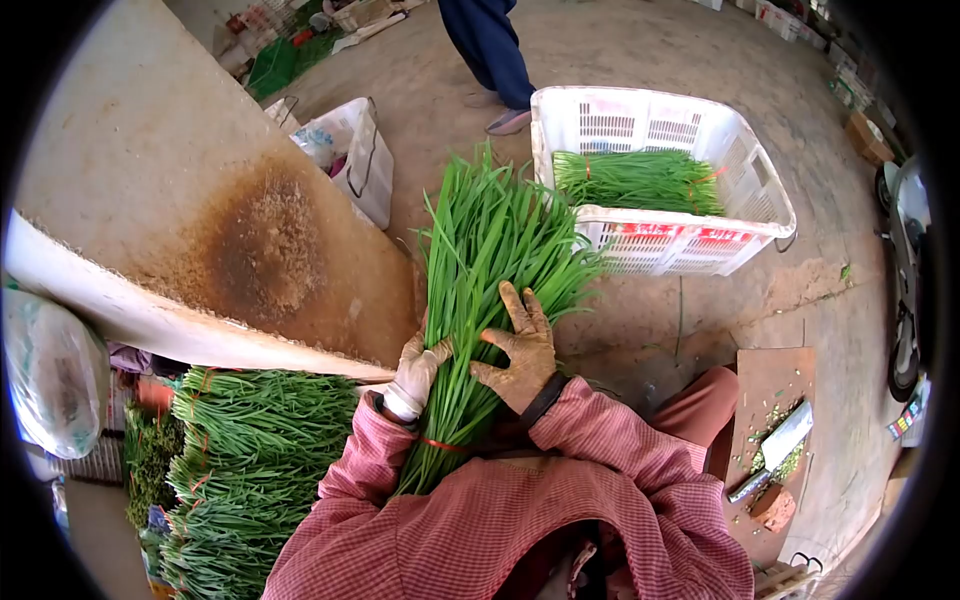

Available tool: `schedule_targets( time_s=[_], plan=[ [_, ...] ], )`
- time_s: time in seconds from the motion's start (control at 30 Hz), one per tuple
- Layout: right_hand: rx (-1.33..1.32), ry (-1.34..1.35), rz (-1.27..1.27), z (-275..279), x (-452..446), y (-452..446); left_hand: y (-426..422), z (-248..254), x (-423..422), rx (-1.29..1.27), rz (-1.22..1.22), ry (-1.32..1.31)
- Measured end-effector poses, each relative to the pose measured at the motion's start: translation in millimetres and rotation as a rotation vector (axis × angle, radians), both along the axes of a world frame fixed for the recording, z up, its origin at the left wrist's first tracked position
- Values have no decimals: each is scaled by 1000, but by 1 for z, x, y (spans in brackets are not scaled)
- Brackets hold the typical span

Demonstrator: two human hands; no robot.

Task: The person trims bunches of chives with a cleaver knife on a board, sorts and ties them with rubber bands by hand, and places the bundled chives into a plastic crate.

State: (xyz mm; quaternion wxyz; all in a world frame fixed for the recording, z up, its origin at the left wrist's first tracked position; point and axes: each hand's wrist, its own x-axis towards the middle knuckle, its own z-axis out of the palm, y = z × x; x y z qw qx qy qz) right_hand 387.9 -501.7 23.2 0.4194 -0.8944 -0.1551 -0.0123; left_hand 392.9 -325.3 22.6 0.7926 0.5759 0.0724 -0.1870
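Note:
A large bundle of long green garlic chives lies across my lap, its leaf tips pointing away from me. A red band ties it near my body. My left hand, in a whitish glove, is closed around the left side of the bundle above the band. Against the right side rests my right hand, in a soiled brownish glove, fingers spread apart over the leaves. The undersides of both hands are hidden.
A white crate holds tied chives. More tied bundles are stacked at the left, beside a stained slab. At right, a cleaver lies on a board. A person stands beyond; a scooter is parked far right.

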Motion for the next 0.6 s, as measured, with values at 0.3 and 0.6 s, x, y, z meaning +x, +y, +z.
schedule_targets(
  time_s=[0.3,0.6],
  plan=[
    [109,-181,18,-13,-8,7,-6,4,0,14,86,-10],
    [-215,-393,-32,19,-25,0,-1,-6,2,15,110,-23]
  ],
)
